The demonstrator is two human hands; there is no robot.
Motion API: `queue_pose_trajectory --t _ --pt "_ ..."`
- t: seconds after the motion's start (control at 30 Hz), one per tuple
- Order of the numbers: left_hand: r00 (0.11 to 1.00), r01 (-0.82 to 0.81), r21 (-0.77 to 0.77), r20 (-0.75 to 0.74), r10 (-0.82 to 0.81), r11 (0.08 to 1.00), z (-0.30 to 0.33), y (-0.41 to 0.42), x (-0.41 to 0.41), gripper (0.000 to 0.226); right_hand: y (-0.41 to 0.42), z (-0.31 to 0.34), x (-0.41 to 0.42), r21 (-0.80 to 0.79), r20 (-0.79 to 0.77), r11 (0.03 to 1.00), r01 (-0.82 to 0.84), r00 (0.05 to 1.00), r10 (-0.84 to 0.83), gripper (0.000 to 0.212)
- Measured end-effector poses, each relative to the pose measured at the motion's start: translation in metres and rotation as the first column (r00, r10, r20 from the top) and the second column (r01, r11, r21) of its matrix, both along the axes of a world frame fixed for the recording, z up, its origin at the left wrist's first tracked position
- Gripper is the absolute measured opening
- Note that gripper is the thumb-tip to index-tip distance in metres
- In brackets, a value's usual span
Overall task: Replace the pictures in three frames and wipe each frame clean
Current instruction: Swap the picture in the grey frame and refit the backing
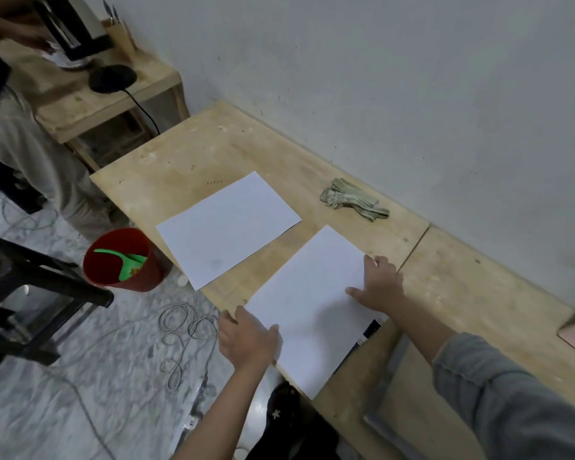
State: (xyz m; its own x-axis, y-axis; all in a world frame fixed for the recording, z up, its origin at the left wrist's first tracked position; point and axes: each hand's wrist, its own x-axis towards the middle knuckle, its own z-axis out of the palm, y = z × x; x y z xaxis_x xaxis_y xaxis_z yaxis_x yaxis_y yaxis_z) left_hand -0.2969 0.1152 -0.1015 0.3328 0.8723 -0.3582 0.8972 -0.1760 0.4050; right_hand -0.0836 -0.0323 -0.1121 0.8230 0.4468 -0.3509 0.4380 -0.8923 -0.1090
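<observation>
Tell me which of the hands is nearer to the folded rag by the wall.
Right. The right hand rests on the near sheet's far edge, just short of the rag. The left hand holds the sheet's opposite edge at the table's front, farther away.
</observation>
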Motion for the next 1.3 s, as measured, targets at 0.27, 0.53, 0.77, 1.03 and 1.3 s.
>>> queue_pose_trajectory --t 0.27,0.53,0.77,1.03,1.3 --pt "0.998 0.007 -0.014 -0.06 -0.008 1.0 0.004 0.01 0.002 0.079 0.002 0.003 0.001 0.078 -0.012 0.997 0.022 1.0 -0.021 0.08" --pt "0.999 0.048 -0.03 0.011 -0.048 0.998 0.007 0.011 0.003 0.049 0.001 0.0 -0.004 0.058 0.013 0.998 0.039 0.999 -0.04 0.074" --pt "0.848 0.116 -0.297 0.526 0.061 0.948 0.023 0.015 -0.007 0.019 0.007 0.01 0.009 0.159 -0.127 0.964 0.211 0.973 -0.192 0.106" --pt "0.603 0.07 -0.623 0.648 0.465 0.779 0.046 0.046 0.009 0.016 -0.01 0.066 0.018 0.686 -0.421 0.471 0.554 0.831 -0.364 0.009" --pt "0.695 0.21 -0.597 0.648 0.311 0.775 0.059 -0.002 0.06 0.018 -0.103 0.087 -0.007 0.646 -0.434 0.274 0.712 0.639 -0.635 0.017"
